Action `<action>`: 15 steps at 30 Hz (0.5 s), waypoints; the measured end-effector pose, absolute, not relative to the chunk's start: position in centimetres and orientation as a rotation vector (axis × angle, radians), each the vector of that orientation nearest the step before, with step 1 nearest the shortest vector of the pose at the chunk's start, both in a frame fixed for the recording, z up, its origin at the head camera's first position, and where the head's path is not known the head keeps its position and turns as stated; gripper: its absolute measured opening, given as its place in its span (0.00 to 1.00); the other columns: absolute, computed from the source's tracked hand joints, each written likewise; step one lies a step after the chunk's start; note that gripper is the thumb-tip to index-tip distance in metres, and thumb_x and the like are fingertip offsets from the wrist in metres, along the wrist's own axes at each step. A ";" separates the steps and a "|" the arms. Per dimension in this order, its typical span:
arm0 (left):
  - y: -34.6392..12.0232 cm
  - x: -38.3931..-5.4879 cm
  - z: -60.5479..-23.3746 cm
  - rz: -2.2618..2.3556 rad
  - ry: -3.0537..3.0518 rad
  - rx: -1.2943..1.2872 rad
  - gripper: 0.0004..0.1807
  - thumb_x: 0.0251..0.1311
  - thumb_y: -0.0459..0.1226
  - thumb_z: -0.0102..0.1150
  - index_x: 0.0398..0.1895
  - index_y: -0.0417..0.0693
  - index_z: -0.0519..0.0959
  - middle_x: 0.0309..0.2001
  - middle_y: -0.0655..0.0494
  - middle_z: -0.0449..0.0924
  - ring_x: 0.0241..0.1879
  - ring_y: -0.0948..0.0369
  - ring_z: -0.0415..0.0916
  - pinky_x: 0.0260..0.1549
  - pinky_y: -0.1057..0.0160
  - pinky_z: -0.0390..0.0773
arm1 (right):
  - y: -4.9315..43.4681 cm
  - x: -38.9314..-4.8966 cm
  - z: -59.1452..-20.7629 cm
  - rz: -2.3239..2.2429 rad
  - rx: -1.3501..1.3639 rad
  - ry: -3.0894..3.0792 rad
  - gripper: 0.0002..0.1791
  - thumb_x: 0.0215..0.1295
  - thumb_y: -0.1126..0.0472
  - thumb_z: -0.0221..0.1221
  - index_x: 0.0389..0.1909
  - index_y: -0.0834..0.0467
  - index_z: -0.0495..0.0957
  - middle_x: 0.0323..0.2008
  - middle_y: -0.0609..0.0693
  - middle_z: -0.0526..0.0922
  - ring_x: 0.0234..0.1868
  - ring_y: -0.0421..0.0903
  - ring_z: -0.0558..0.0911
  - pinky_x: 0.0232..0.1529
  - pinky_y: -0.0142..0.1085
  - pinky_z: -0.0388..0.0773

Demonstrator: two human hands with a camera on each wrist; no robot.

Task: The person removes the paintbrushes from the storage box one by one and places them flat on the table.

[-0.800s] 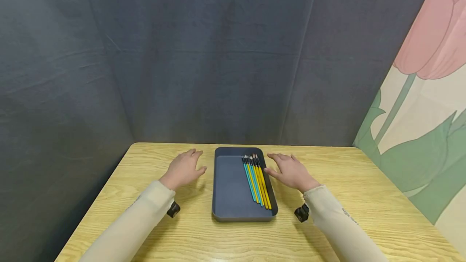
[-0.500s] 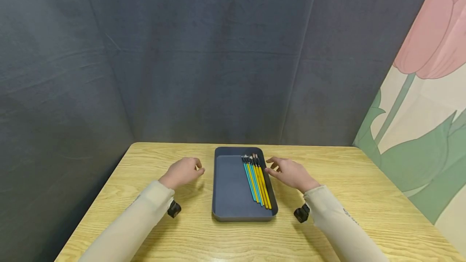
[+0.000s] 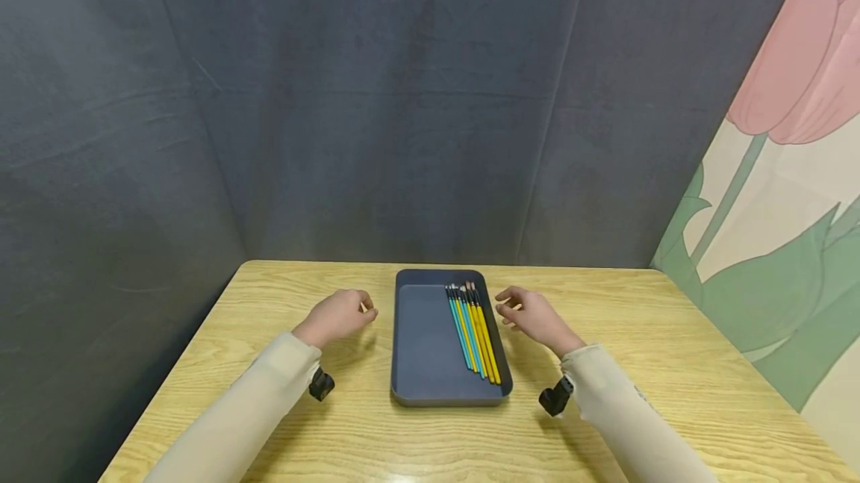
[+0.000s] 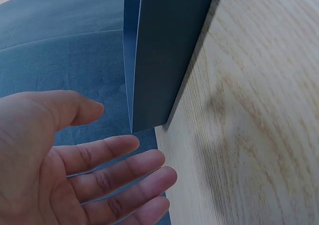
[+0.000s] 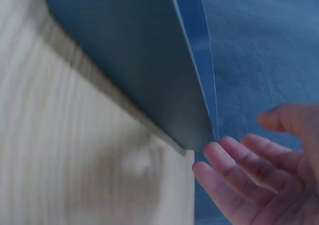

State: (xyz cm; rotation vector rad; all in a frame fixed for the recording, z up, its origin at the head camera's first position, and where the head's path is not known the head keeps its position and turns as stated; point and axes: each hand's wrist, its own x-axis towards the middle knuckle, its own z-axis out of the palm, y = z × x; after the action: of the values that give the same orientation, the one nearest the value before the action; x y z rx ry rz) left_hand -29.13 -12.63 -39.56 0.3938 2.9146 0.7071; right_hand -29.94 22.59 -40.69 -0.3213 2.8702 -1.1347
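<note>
A dark grey rectangular tray (image 3: 423, 348) lies on the wooden table, its long sides running away from me. Several slim paintbrushes (image 3: 473, 334) with turquoise and yellow handles lie side by side along its right half, bristles toward the far end. To the left of the tray my left hand (image 3: 339, 315) hovers over the table, fingers loosely bent, holding nothing. My right hand (image 3: 534, 316) is just beyond the tray's right rim, relaxed, with nothing in it. Both wrist views show the loosely spread fingers near the tray's outer wall (image 4: 164, 56).
The pale wooden table (image 3: 430, 446) ends at a dark cloth curtain (image 3: 390, 110) behind the tray. Another dark curtain hangs on the left. On the right is a wall hanging with a pink tulip (image 3: 786, 57). A small black camera sits on each wrist.
My left fingers have bent from spread to loosely curled. My right fingers have also curled in, and that hand has shifted slightly right, away from the tray. Tray and paintbrushes stay put.
</note>
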 end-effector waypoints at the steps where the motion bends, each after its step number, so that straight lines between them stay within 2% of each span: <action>1: -12.6 -29.1 -39.5 0.706 2.914 0.394 0.13 0.68 0.44 0.53 0.45 0.47 0.81 0.42 0.52 0.83 0.26 0.63 0.74 0.27 0.62 0.74 | 22.6 -29.9 -40.8 -1.216 -0.292 2.822 0.16 0.69 0.62 0.55 0.52 0.68 0.74 0.41 0.60 0.81 0.37 0.52 0.84 0.35 0.41 0.86; 10: -12.7 -29.0 -39.5 0.697 2.919 0.394 0.13 0.68 0.44 0.53 0.45 0.46 0.81 0.42 0.51 0.83 0.28 0.63 0.75 0.29 0.61 0.76 | 22.2 -29.3 -42.1 -1.628 -0.053 2.455 0.17 0.66 0.68 0.53 0.53 0.74 0.68 0.40 0.63 0.78 0.36 0.48 0.82 0.41 0.47 0.86; 15: -12.6 -29.0 -39.7 0.695 2.920 0.395 0.13 0.68 0.44 0.53 0.45 0.46 0.81 0.42 0.52 0.83 0.28 0.63 0.76 0.29 0.60 0.76 | 22.1 -28.9 -42.5 -1.642 -0.032 2.424 0.19 0.64 0.68 0.53 0.53 0.73 0.67 0.38 0.61 0.78 0.34 0.45 0.80 0.39 0.45 0.86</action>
State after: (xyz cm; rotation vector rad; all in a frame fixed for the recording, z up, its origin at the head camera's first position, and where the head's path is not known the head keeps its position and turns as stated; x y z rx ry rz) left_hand -29.04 -12.63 -39.75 0.3947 2.9200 0.6950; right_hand -28.92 22.08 -42.51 -0.0323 2.4236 -1.6424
